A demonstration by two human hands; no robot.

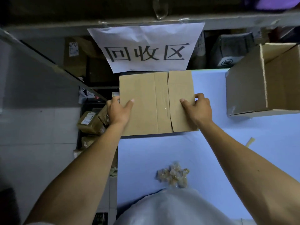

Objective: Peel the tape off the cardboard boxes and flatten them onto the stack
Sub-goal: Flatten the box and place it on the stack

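My table [243, 159] with its pale blue top spreads out before me. On its far left part lies the flattened box [146, 103], which I hold by both side edges: my left hand [118, 111] curls its fingers [130, 102] round the left edge, thumb on top, and my right hand [198, 108] grips the right edge likewise. An open box [246, 88] stands far right. A paper sign [146, 47] hangs beyond. Near me sits a crumpled wad of tape [172, 174]
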